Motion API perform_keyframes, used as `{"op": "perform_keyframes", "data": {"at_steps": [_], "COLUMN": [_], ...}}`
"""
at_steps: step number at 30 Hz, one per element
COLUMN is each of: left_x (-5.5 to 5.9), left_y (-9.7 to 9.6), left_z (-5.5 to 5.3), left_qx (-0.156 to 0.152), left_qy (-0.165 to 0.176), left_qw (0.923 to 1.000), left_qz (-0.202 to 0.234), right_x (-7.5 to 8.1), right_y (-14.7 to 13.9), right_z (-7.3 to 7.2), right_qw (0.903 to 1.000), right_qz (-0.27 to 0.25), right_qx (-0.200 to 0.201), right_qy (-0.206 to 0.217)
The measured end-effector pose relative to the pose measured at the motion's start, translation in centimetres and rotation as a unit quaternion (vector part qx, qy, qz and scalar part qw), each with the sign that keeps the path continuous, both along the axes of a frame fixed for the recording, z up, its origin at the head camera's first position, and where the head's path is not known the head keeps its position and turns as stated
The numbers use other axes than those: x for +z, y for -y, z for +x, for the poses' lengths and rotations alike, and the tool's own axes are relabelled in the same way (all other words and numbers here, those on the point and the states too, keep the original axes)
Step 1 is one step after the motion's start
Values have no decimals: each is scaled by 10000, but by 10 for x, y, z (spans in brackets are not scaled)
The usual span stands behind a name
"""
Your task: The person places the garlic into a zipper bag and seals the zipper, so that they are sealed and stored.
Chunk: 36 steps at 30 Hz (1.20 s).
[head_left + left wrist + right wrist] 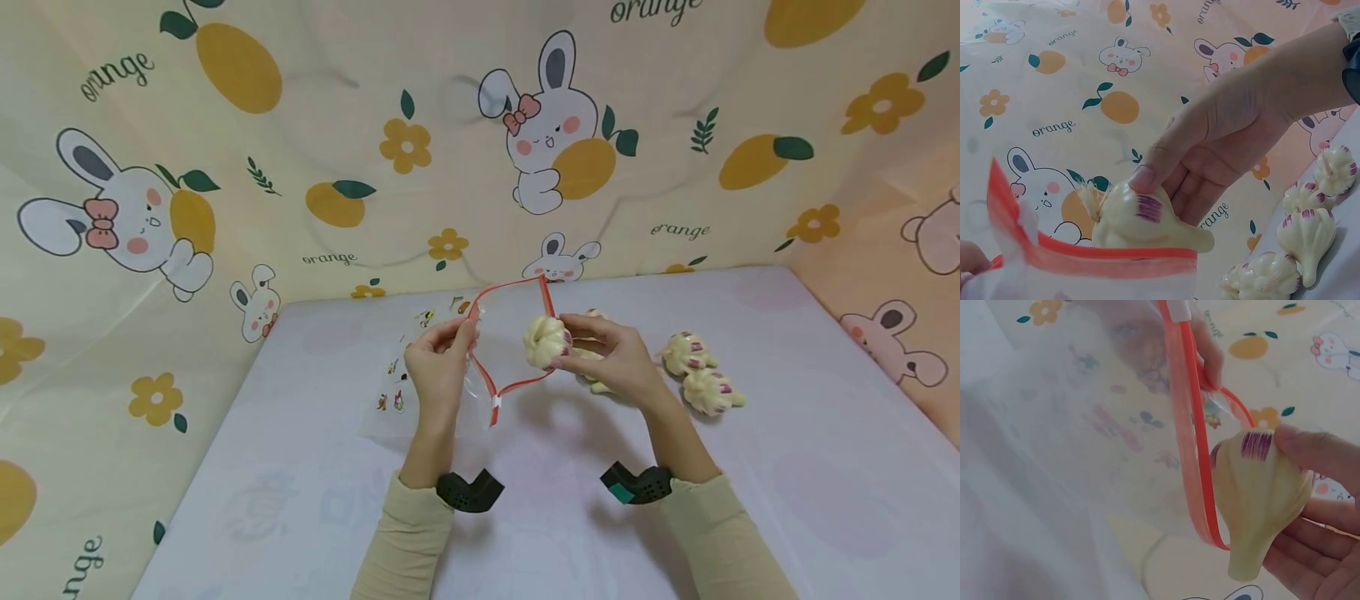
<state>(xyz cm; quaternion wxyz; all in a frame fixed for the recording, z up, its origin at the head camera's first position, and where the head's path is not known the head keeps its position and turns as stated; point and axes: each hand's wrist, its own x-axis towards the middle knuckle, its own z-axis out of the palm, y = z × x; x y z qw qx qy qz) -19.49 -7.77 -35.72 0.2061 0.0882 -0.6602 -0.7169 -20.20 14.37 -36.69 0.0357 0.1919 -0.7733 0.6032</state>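
Observation:
My left hand (441,362) pinches the rim of a clear zip bag (390,421) with a red zip edge, cartoon prints and a white slider. The bag's mouth gapes toward the right. My right hand (618,358) holds a garlic bulb (545,342), pale with purple streaks, between thumb and fingers at that mouth. In the right wrist view the bulb (1260,487) overlaps the red rim, its stem pointing down. The left wrist view has the bulb (1129,219) just behind the red zip edge (1116,253), roots to the left; the left fingertips barely show.
On the white table (300,500), two more garlic bulbs (708,392) lie right of my right hand. Others (1307,240) are partly hidden behind that hand in the head view. A patterned cloth (420,83) hangs behind the table.

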Motion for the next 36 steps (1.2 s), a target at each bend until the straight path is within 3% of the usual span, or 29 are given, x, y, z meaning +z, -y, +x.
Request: {"op": "perform_keyframes", "data": {"at_steps": [17, 25, 36], "left_x": [2, 4, 8], "left_y": [1, 1, 0], "left_z": [2, 4, 5], "left_qx": [22, -22, 86], "left_qy": [-25, -166, -310], "left_qw": [10000, 9998, 9991], "left_qz": [-10, 83, 264], "right_x": [4, 2, 2], "right_y": [10, 15, 10], "right_z": [5, 6, 5], "right_qw": [9994, 9975, 9962], "right_qz": [195, 430, 539], "right_qx": [-282, -538, -688], "right_qy": [104, -134, -34]}}
